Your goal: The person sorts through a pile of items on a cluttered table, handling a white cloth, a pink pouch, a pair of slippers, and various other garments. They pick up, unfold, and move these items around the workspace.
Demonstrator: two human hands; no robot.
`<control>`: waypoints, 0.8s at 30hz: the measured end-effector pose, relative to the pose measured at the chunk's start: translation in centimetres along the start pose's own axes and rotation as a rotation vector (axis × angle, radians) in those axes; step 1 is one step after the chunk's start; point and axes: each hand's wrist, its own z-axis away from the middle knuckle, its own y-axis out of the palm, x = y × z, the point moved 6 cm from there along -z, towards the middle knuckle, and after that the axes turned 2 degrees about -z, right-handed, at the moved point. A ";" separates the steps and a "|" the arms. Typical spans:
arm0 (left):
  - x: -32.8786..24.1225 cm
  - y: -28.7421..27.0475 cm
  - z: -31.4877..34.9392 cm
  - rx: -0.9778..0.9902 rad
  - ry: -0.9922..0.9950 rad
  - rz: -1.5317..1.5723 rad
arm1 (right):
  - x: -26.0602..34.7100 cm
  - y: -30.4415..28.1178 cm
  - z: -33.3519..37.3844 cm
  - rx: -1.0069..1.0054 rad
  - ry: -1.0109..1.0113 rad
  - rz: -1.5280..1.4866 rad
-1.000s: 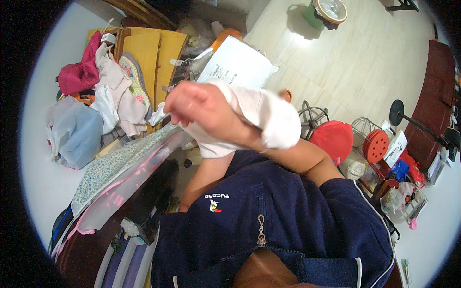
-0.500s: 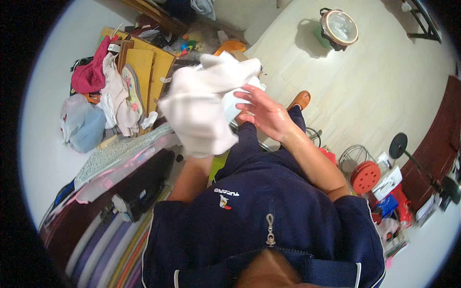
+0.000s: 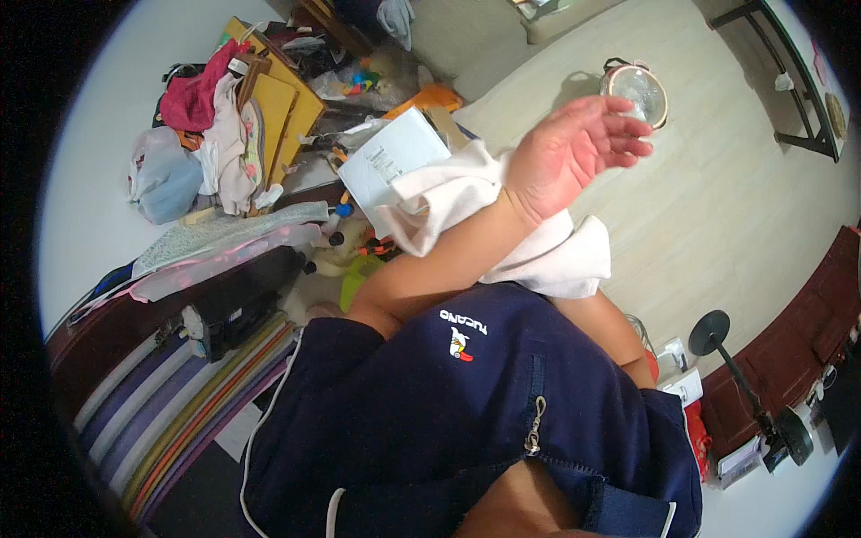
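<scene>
My left hand [image 3: 574,148] is raised with its palm showing and fingers loosely spread, and nothing is in it. Its forearm crosses in front of me toward the right. A white towel [image 3: 549,260], soft and crumpled, lies behind and around that forearm near the wrist. One fold of the towel sticks out above the forearm, and a thicker part bulges below it. From the lower right my other forearm [image 3: 603,334] runs up under the towel. The towel and my left arm hide my right hand, so its fingers do not show.
A white box [image 3: 395,161] lies among clutter beyond my left arm. Clothes [image 3: 229,152] and a filled plastic bag [image 3: 164,179] are piled at the far left. A lined bin [image 3: 639,90] stands on the pale floor. At the right is a black round-headed stand [image 3: 710,332].
The towel was over my left hand; now it is around my left forearm, at my right arm's end. My left hand has come out bare and moved right. My right hand has become hidden.
</scene>
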 end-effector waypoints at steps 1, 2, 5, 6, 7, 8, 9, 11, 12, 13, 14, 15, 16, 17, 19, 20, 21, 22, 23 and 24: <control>0.5 0.4 -0.3 0.023 -0.017 0.011 | 0.7 -0.7 -0.2 -0.031 -0.040 0.038; 0.7 0.7 -0.5 0.047 -0.035 0.021 | 1.3 -1.3 -0.7 -0.056 -0.070 0.070; 0.8 2.1 0.3 0.087 -0.116 0.049 | 3.3 -2.5 -0.6 -0.111 -0.115 0.161; 0.7 2.2 0.5 0.087 -0.135 0.071 | 4.1 -3.0 -0.4 -0.124 -0.122 0.183; 0.6 2.5 0.4 0.125 -0.158 0.062 | 4.7 -3.1 -0.3 -0.133 -0.127 0.201; 0.1 2.7 0.5 0.133 -0.162 0.061 | 5.4 -3.2 -0.1 -0.144 -0.131 0.221; -0.3 2.9 0.8 0.146 -0.175 0.063 | 6.0 -3.5 0.0 -0.157 -0.133 0.248; -1.2 2.8 1.2 0.177 -0.198 0.066 | 6.6 -3.6 -0.2 -0.172 -0.132 0.297; -1.5 2.3 1.5 0.142 -0.175 0.087 | 6.6 -3.9 -0.3 -0.186 -0.130 0.323; -1.7 1.8 1.9 0.107 -0.153 0.108 | 6.7 -4.0 -0.4 -0.190 -0.127 0.345; -2.0 1.2 2.2 0.071 -0.131 0.129 | 6.7 -4.1 -0.5 -0.197 -0.127 0.369; -2.4 0.7 2.6 0.086 -0.147 0.126 | 6.6 -4.2 -0.5 -0.198 -0.118 0.392; -2.5 0.0 2.8 0.077 -0.151 0.108 | 6.6 -4.2 -0.8 -0.197 -0.115 0.415; -2.5 -0.8 3.2 0.068 -0.154 0.089 | 6.7 -4.3 -0.8 -0.204 -0.114 0.437; -2.7 -1.7 4.1 0.033 -0.158 0.081 | 7.5 -4.4 -0.9 -0.205 -0.116 0.482; -2.8 -2.4 4.6 -0.010 -0.155 0.055 | 8.0 -4.4 -1.0 -0.197 -0.123 0.515; -2.7 -3.5 5.3 -0.050 -0.152 0.027 | 8.5 -4.3 -1.0 -0.190 -0.133 0.551; -2.7 -4.5 5.9 -0.090 -0.146 -0.003 | 9.3 -3.9 -0.8 -0.177 -0.159 0.602; -2.6 -5.9 6.4 -0.125 -0.119 0.003 | 10.1 -3.1 -0.9 -0.153 -0.195 0.677; -2.1 -8.1 6.7 -0.230 -0.153 -0.118 | 11.2 -1.8 -1.1 -0.117 -0.254 0.763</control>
